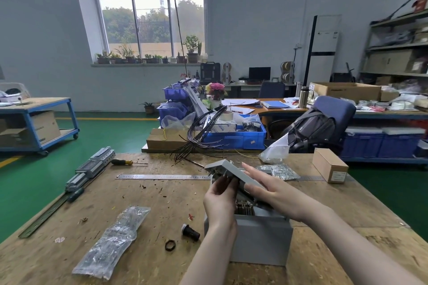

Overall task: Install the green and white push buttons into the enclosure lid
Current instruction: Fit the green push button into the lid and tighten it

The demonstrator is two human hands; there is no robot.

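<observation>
I hold the tilted lid [238, 174] above the open grey enclosure [260, 238] of terminal blocks [244, 207]: right hand [275, 194] flat with straight fingers, left hand [220, 196] pinching beneath.

Soft window [148, 9] daylight, fisheye edges

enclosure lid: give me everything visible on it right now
The lid is a flat grey panel with a raised rim, apparently plastic or painted metal. It is held tilted above the open grey box, its far end raised, inner side facing left and down. The right hand lies flat along its outer face; the left hand works at its underside, where fittings show indistinctly. No button colour is discernible.
</observation>
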